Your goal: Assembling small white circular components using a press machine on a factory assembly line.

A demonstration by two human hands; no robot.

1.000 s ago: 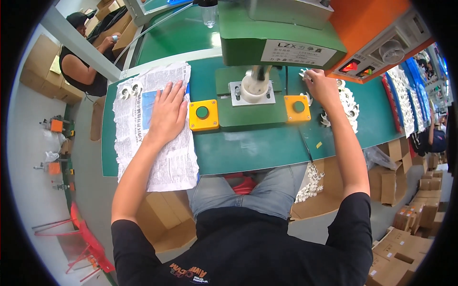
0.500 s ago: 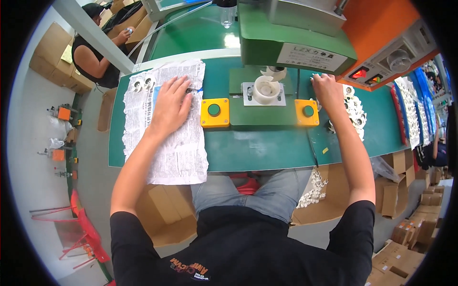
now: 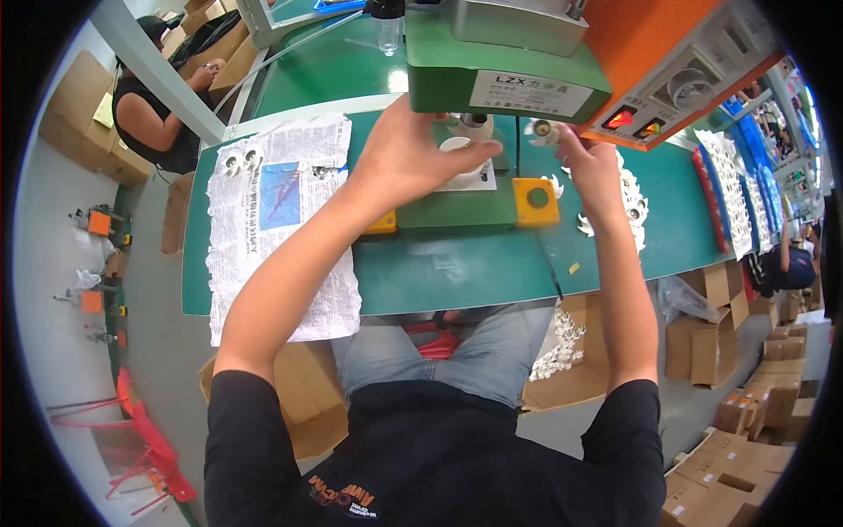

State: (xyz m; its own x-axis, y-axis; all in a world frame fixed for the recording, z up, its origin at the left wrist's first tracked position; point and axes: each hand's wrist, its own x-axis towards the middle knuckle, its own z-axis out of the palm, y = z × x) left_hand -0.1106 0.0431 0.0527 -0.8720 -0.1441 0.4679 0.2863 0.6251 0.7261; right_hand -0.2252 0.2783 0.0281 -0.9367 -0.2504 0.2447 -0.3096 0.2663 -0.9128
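Observation:
My left hand (image 3: 395, 154) reaches over the metal plate (image 3: 483, 179) of a green bench press (image 3: 509, 88). Its thumb is stretched out to the right, apart from the fingers, whose tips are hidden at the press head. Behind the thumb, a white ring-shaped holder (image 3: 455, 146) is mostly covered. A white piece (image 3: 475, 129) shows at the tool above it. My right hand (image 3: 593, 171) pinches a white finned wheel (image 3: 543, 133) with a dark centre, right of the press and off the table.
Yellow button boxes (image 3: 536, 202) flank the press. Loose white finned wheels (image 3: 632, 206) lie to the right. Newspaper (image 3: 285, 299) on the left bears a few more. An orange control box (image 3: 667, 70) stands at back right. Cardboard boxes (image 3: 597, 351) sit below the table. Another person (image 3: 154, 105) works at far left.
My left hand has moved right from the newspaper to the press. My right hand has lifted a white finned wheel and brought it toward the press. The view has shifted slightly.

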